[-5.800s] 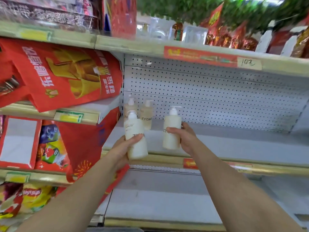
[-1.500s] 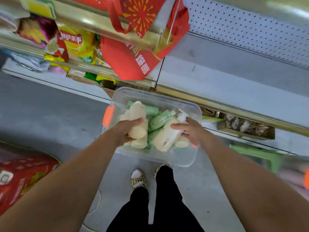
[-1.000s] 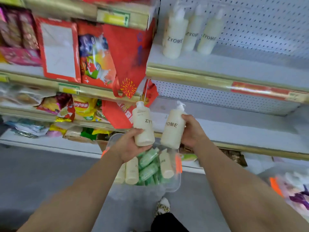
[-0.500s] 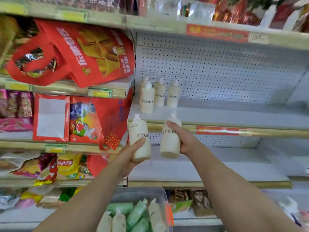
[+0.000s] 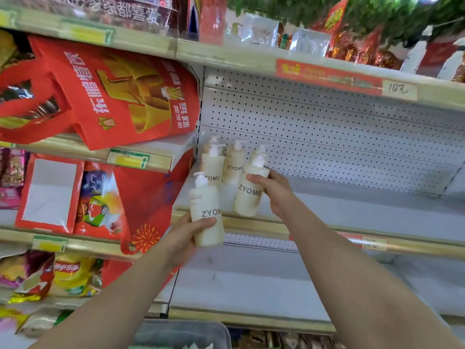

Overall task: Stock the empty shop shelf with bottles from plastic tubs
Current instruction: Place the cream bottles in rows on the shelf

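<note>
My left hand (image 5: 185,239) grips a cream pump bottle (image 5: 205,212) marked ZYOME, held upright just below and in front of the white shelf's (image 5: 352,212) gold front edge. My right hand (image 5: 275,191) holds a second cream pump bottle (image 5: 249,191), tilted slightly, over the shelf's left front. Behind them several matching bottles (image 5: 232,165) stand in the shelf's far left corner against the pegboard back. The rim of a clear plastic tub (image 5: 181,332) shows at the bottom edge.
Red gift bags (image 5: 113,96) hang over the shelves to the left, with snack packets (image 5: 68,275) below. A shelf above (image 5: 327,74) carries a red price strip. A lower white shelf (image 5: 251,285) lies beneath the stocked one.
Both hands have risen with their bottles toward the shelf. The right bottle now reaches over the shelf beside the standing bottles; the tub has dropped almost out of view.
</note>
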A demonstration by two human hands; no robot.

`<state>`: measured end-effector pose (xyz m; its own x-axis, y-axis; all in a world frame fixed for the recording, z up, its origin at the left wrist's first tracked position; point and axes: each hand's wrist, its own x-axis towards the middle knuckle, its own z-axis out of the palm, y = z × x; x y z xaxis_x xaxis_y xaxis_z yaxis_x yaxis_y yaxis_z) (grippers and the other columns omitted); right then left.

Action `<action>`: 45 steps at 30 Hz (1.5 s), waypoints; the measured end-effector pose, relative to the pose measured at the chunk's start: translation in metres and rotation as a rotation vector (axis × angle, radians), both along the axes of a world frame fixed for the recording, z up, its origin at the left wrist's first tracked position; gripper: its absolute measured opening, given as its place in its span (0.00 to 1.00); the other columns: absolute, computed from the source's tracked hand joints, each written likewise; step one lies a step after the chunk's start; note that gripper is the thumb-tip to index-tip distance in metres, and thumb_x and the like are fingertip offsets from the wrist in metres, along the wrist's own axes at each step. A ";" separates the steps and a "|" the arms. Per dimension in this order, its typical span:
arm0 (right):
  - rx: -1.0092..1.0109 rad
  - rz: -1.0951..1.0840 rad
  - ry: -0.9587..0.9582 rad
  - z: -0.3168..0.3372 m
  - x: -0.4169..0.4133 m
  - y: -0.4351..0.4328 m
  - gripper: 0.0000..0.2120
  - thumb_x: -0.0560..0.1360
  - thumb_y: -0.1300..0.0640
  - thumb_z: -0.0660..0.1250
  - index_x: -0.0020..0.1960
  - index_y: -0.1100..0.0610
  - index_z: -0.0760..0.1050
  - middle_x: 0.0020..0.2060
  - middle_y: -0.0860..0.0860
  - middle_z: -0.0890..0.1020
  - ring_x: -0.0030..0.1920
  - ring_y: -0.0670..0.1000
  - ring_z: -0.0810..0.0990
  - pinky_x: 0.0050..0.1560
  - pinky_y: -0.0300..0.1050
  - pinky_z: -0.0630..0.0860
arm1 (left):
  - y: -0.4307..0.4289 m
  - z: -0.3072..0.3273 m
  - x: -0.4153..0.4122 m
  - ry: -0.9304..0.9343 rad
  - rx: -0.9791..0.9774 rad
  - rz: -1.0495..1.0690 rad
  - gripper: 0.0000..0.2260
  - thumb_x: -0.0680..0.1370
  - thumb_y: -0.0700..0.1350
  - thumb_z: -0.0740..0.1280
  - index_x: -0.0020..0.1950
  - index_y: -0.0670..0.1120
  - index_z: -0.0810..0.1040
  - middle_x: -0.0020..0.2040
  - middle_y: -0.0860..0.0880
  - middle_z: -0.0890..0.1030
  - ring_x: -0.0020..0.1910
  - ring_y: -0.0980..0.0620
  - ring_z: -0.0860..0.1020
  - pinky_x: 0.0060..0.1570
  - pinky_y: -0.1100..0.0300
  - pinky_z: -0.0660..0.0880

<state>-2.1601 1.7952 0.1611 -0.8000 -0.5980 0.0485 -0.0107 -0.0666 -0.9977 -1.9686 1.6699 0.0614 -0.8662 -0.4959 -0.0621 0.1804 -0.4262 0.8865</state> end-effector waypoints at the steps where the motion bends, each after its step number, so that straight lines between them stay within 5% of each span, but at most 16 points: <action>1: 0.011 -0.008 0.010 0.001 -0.008 -0.007 0.27 0.65 0.60 0.81 0.61 0.51 0.76 0.56 0.50 0.83 0.58 0.52 0.80 0.64 0.50 0.74 | -0.003 0.002 -0.006 0.005 -0.004 0.007 0.33 0.62 0.41 0.78 0.66 0.43 0.75 0.59 0.42 0.82 0.59 0.41 0.80 0.54 0.45 0.78; 6: 0.055 0.023 0.075 -0.004 -0.038 -0.037 0.32 0.67 0.63 0.79 0.68 0.55 0.71 0.59 0.51 0.79 0.57 0.50 0.79 0.47 0.39 0.74 | -0.017 0.011 -0.025 0.009 -0.078 0.052 0.27 0.66 0.41 0.74 0.65 0.43 0.75 0.58 0.41 0.83 0.58 0.41 0.80 0.54 0.45 0.78; 8: 0.057 0.044 0.088 -0.011 -0.045 -0.046 0.32 0.68 0.64 0.79 0.68 0.56 0.70 0.60 0.51 0.79 0.57 0.51 0.79 0.48 0.41 0.74 | -0.021 0.011 -0.025 0.001 -0.103 0.041 0.27 0.66 0.41 0.74 0.65 0.44 0.76 0.58 0.41 0.82 0.58 0.41 0.80 0.49 0.47 0.79; 11: 0.041 0.095 0.100 -0.018 -0.057 -0.061 0.29 0.69 0.65 0.77 0.66 0.54 0.70 0.59 0.51 0.79 0.52 0.45 0.79 0.47 0.40 0.74 | -0.026 0.009 -0.029 -0.016 -0.110 0.059 0.27 0.67 0.42 0.75 0.65 0.45 0.76 0.59 0.41 0.82 0.60 0.39 0.79 0.59 0.38 0.75; 25: 0.163 0.019 0.099 -0.022 -0.066 -0.068 0.41 0.69 0.46 0.78 0.76 0.55 0.64 0.65 0.50 0.76 0.62 0.52 0.76 0.65 0.51 0.73 | -0.024 0.035 -0.040 -0.002 -0.165 0.038 0.27 0.67 0.41 0.75 0.65 0.42 0.74 0.60 0.41 0.82 0.59 0.41 0.80 0.61 0.39 0.75; 29: 0.134 -0.077 0.138 -0.014 -0.042 -0.041 0.31 0.71 0.41 0.74 0.69 0.55 0.73 0.57 0.47 0.80 0.59 0.51 0.78 0.60 0.50 0.76 | -0.020 0.040 -0.053 -0.004 -0.131 -0.010 0.28 0.67 0.42 0.76 0.65 0.39 0.73 0.60 0.39 0.81 0.59 0.40 0.80 0.57 0.43 0.77; 32: 0.136 0.163 0.124 -0.006 -0.027 -0.021 0.23 0.74 0.39 0.70 0.61 0.55 0.80 0.53 0.49 0.85 0.56 0.53 0.82 0.50 0.47 0.76 | -0.011 0.043 -0.064 0.019 -0.114 -0.056 0.24 0.68 0.41 0.74 0.63 0.39 0.76 0.59 0.39 0.82 0.58 0.41 0.81 0.58 0.44 0.77; 39: 0.205 0.260 0.200 0.004 -0.026 0.021 0.28 0.68 0.45 0.76 0.64 0.56 0.78 0.56 0.52 0.85 0.58 0.54 0.83 0.60 0.55 0.78 | 0.013 0.048 -0.097 0.063 -0.159 -0.161 0.26 0.69 0.45 0.74 0.65 0.41 0.76 0.59 0.43 0.83 0.59 0.44 0.81 0.58 0.44 0.78; 42: 0.239 0.197 0.226 0.014 -0.037 0.030 0.22 0.71 0.51 0.76 0.61 0.58 0.79 0.54 0.52 0.86 0.56 0.53 0.84 0.60 0.55 0.79 | 0.023 0.051 -0.112 0.030 -0.221 -0.171 0.27 0.68 0.48 0.76 0.65 0.45 0.76 0.59 0.46 0.83 0.59 0.44 0.81 0.59 0.41 0.77; 45: 0.239 0.110 0.248 0.022 -0.050 0.033 0.17 0.72 0.54 0.76 0.58 0.58 0.79 0.52 0.52 0.86 0.54 0.53 0.84 0.59 0.55 0.80 | 0.025 0.063 -0.126 0.041 -0.409 -0.079 0.24 0.72 0.48 0.76 0.67 0.48 0.75 0.63 0.50 0.80 0.62 0.53 0.78 0.60 0.55 0.75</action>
